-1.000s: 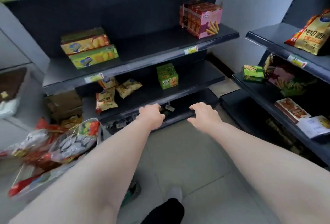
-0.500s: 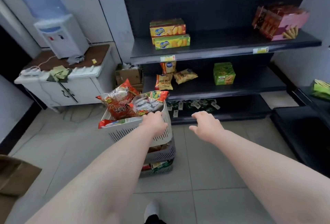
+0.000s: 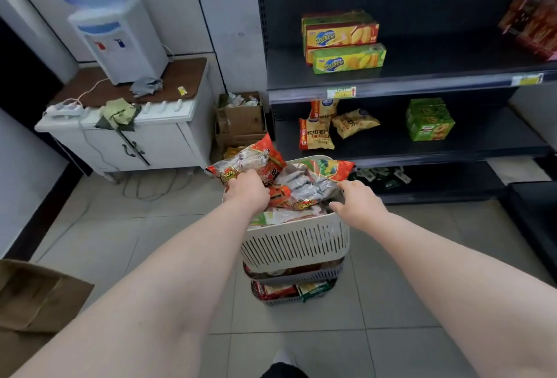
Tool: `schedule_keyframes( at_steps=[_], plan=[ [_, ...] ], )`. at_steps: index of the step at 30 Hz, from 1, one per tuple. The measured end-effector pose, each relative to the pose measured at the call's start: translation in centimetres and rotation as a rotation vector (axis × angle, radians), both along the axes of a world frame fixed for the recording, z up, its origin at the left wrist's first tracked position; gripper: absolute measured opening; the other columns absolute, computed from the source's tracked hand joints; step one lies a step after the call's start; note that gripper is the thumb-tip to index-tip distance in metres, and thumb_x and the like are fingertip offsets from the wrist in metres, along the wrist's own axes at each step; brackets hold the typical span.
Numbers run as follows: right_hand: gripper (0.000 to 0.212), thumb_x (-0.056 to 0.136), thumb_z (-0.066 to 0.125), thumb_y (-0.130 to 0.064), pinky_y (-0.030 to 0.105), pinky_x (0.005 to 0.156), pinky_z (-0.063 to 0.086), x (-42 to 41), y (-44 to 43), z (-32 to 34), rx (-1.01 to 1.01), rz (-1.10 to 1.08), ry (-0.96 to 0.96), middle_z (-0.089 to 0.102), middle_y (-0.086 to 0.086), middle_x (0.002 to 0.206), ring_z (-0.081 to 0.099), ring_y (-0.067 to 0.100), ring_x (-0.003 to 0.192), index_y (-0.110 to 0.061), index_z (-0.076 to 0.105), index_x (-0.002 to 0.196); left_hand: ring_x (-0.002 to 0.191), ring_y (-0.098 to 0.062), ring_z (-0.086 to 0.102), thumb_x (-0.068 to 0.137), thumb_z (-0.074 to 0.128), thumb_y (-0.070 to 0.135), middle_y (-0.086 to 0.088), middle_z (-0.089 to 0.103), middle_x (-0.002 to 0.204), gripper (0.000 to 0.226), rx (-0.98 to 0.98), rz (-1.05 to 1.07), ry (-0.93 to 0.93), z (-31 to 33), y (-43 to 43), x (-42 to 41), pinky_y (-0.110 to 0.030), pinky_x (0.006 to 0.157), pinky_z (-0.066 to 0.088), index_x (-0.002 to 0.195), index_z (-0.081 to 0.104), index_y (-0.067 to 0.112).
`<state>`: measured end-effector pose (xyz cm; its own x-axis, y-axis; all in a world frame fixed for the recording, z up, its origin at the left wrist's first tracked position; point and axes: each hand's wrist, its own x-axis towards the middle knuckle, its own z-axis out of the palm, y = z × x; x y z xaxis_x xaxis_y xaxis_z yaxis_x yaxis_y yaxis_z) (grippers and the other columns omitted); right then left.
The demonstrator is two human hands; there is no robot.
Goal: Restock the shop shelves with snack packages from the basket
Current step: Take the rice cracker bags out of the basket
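Note:
A white slatted basket (image 3: 297, 245) sits on top of a stack of baskets on the floor, heaped with snack packages. My left hand (image 3: 248, 189) rests on a red and clear snack bag (image 3: 250, 160) at the basket's left rim, fingers curled onto it. My right hand (image 3: 358, 202) hovers over the basket's right side beside a red, green and clear bag (image 3: 319, 175), fingers spread, holding nothing. The dark shop shelves (image 3: 422, 82) stand behind the basket, with yellow and green biscuit boxes (image 3: 346, 42) on the upper shelf.
Chip bags (image 3: 316, 133) and a green box (image 3: 429, 119) lie on the middle shelf. A white cabinet (image 3: 168, 139) with a water dispenser (image 3: 120, 42) stands at left, a cardboard box (image 3: 241, 121) beside the shelf. Another carton (image 3: 33, 302) lies at bottom left.
The view has swung left from the shelves to the basket. Both hands have come down onto the basket's packages, the left one now touching the red bag.

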<state>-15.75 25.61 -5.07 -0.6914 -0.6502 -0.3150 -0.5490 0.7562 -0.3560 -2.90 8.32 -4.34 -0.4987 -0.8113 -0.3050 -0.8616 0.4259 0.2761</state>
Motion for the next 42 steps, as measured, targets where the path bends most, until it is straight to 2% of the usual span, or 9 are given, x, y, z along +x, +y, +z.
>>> schedule_keyframes(
  at_steps=[3,7,16,20,23,26,30,35,42],
  plan=[
    [0.055,0.095,0.057,-0.038,0.047,0.103,0.041,-0.3,-2.3,-0.5,0.008,0.003,0.011,0.044,0.008,0.144,0.044,0.029,0.129,-0.018,0.040,0.144,0.120,-0.036,0.048,0.094,0.053,0.020,-0.014,0.057,0.124,0.032,0.007,0.018,-0.012,-0.7,-3.1,0.1,-0.047,0.095,0.048,0.124,0.050,0.010],
    [0.053,0.095,0.057,-0.036,0.047,0.104,0.040,-1.1,-4.4,-1.2,0.014,0.018,0.028,0.043,0.008,0.144,0.043,0.029,0.130,-0.018,0.042,0.143,0.117,-0.035,0.051,0.092,0.056,0.020,-0.013,0.059,0.120,0.028,0.016,0.047,-0.015,-1.8,-5.7,-0.3,-0.048,0.095,0.049,0.119,0.053,0.012],
    [0.050,0.094,0.059,-0.037,0.046,0.101,0.038,-5.7,-7.6,-2.2,0.051,0.128,0.054,0.046,0.006,0.140,0.042,0.028,0.129,-0.018,0.048,0.138,0.108,-0.033,0.058,0.092,0.058,0.018,-0.012,0.062,0.116,0.026,0.073,-0.005,-0.028,-3.0,-7.7,-4.1,-0.037,0.079,0.050,0.116,0.054,0.009],
    [0.050,0.094,0.058,-0.038,0.045,0.100,0.039,-7.6,-9.6,-2.5,0.039,0.201,0.040,0.045,0.004,0.141,0.042,0.026,0.130,-0.019,0.049,0.140,0.115,-0.032,0.057,0.094,0.054,0.014,-0.014,0.060,0.125,0.035,0.076,-0.028,-0.029,-3.3,-8.4,-6.2,-0.034,0.082,0.046,0.127,0.052,0.004],
    [0.046,0.094,0.058,-0.036,0.043,0.096,0.042,-8.2,-11.0,-2.9,0.036,0.246,0.023,0.048,0.005,0.138,0.046,0.027,0.126,-0.018,0.053,0.135,0.112,-0.031,0.057,0.093,0.055,0.014,-0.014,0.059,0.123,0.034,0.089,-0.033,-0.042,-3.8,-8.7,-7.0,-0.032,0.076,0.044,0.126,0.052,0.004],
    [0.045,0.093,0.058,-0.035,0.041,0.095,0.043,-8.4,-12.0,-3.5,0.047,0.275,0.025,0.050,0.005,0.136,0.048,0.026,0.125,-0.017,0.053,0.134,0.115,-0.031,0.056,0.093,0.059,0.018,-0.013,0.059,0.126,0.040,0.076,-0.063,-0.044,-4.3,-9.5,-7.7,-0.035,0.083,0.046,0.130,0.050,0.007],
    [0.045,0.094,0.058,-0.034,0.043,0.100,0.040,-8.9,-12.9,-4.1,0.045,0.222,0.009,0.049,0.003,0.139,0.046,0.025,0.127,-0.020,0.051,0.136,0.120,-0.033,0.054,0.090,0.061,0.014,-0.014,0.058,0.130,0.042,0.036,-0.098,-0.003,-4.5,-11.5,-9.0,-0.040,0.094,0.048,0.130,0.052,0.007],
    [0.045,0.095,0.055,-0.027,0.043,0.103,0.038,-9.2,-13.5,-4.7,0.072,0.118,-0.019,0.045,0.004,0.143,0.041,0.026,0.132,-0.020,0.049,0.139,0.125,-0.035,0.046,0.087,0.062,0.010,-0.016,0.055,0.132,0.049,-0.047,-0.188,0.021,-4.1,-13.8,-10.9,-0.045,0.095,0.046,0.135,0.048,0.007],
    [0.033,0.093,0.055,-0.016,0.038,0.091,0.045,-7.9,-14.7,-5.4,-0.023,-0.049,0.063,0.055,0.004,0.132,0.048,0.025,0.121,-0.019,0.060,0.126,0.129,-0.032,0.041,0.089,0.064,0.019,-0.011,0.049,0.138,0.051,-0.111,-0.201,0.067,-5.2,-17.6,-9.7,-0.049,0.098,0.043,0.137,0.046,0.011]
  ],
)
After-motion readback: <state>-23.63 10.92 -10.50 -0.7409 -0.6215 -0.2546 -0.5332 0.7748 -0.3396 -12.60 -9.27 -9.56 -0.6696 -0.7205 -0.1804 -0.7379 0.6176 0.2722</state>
